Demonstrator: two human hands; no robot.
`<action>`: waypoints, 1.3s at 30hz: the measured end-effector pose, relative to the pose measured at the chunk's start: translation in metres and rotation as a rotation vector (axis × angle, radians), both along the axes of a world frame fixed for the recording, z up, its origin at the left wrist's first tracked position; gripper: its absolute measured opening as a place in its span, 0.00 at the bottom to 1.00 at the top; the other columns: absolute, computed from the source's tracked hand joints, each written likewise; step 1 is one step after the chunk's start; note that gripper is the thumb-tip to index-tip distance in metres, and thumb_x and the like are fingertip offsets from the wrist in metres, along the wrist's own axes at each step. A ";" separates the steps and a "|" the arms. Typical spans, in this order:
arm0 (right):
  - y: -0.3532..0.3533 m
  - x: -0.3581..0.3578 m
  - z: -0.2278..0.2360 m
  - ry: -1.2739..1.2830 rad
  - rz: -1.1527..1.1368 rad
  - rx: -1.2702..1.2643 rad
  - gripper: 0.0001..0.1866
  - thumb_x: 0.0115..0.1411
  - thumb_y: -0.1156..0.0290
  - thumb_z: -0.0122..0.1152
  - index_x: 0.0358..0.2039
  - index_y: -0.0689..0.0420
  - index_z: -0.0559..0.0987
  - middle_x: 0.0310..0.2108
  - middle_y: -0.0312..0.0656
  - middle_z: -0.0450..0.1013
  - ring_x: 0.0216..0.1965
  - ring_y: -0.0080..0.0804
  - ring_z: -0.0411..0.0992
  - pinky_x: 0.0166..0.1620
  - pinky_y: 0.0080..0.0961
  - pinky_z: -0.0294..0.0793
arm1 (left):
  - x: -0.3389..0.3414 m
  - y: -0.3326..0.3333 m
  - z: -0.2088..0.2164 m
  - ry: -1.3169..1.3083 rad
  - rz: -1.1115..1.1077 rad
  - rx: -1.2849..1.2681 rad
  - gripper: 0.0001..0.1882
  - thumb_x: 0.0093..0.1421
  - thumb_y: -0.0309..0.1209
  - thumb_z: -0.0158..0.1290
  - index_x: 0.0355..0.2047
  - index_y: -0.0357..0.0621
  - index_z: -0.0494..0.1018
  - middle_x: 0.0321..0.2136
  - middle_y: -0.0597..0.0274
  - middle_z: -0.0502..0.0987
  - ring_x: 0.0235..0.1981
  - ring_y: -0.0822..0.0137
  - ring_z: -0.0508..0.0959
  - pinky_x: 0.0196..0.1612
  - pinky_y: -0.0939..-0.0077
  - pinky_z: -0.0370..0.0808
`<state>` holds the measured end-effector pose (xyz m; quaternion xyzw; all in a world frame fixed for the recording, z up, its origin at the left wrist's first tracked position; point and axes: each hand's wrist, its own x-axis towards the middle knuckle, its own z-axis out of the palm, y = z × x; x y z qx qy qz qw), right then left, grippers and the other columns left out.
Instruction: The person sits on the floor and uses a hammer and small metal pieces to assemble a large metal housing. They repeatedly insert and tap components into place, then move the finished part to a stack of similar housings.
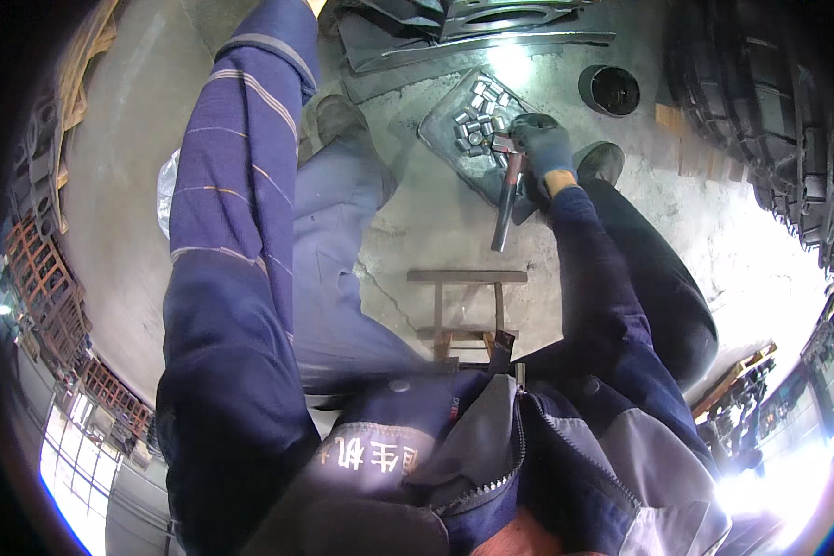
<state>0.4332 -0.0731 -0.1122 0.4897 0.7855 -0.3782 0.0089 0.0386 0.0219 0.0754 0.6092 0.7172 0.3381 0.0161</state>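
Note:
My right hand (542,144), in a dark grey glove, is over the right side of a shallow tray (440,104) on the floor. Its fingers look curled downward; what they hold, if anything, is hidden. Inside the tray lie several short shiny metal cylinders (475,130). Right beside that hand, a hammer (506,204) rests with its head at the tray and its dark handle over the near edge. My left arm (241,167), in a dark blue striped oversleeve, stretches up past the upper edge. Only a sliver of skin shows there, and the left hand is out of view.
A small wooden stool (468,276) stands between my legs. Dark metal parts (473,37) lie beyond the tray, with a bright glare near them. A round black container (610,90) is at the upper right. Stacked dark parts (760,102) line the right; orange racks (46,269) stand left.

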 end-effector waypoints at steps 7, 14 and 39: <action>-0.012 -0.054 -0.014 -0.268 -0.188 -0.143 0.18 0.57 0.59 0.64 0.49 0.41 0.85 0.48 0.49 0.81 0.52 0.48 0.79 0.55 0.40 0.77 | -0.009 0.005 -0.010 0.034 -0.007 0.020 0.22 0.75 0.41 0.40 0.41 0.39 0.80 0.34 0.38 0.80 0.35 0.43 0.82 0.36 0.51 0.75; -0.002 -0.064 -0.015 -0.367 -0.022 0.026 0.16 0.60 0.64 0.59 0.48 0.47 0.85 0.45 0.50 0.82 0.48 0.49 0.80 0.52 0.45 0.77 | -0.016 0.017 -0.020 0.124 -0.046 0.101 0.19 0.75 0.37 0.40 0.46 0.41 0.80 0.37 0.39 0.81 0.37 0.45 0.83 0.38 0.54 0.77; 0.031 -0.063 0.057 -0.073 0.090 0.082 0.18 0.62 0.54 0.60 0.40 0.56 0.85 0.40 0.57 0.81 0.43 0.57 0.80 0.45 0.47 0.78 | 0.015 -0.016 0.048 -0.104 0.148 -0.259 0.31 0.69 0.58 0.41 0.44 0.45 0.81 0.43 0.43 0.82 0.48 0.42 0.81 0.52 0.50 0.75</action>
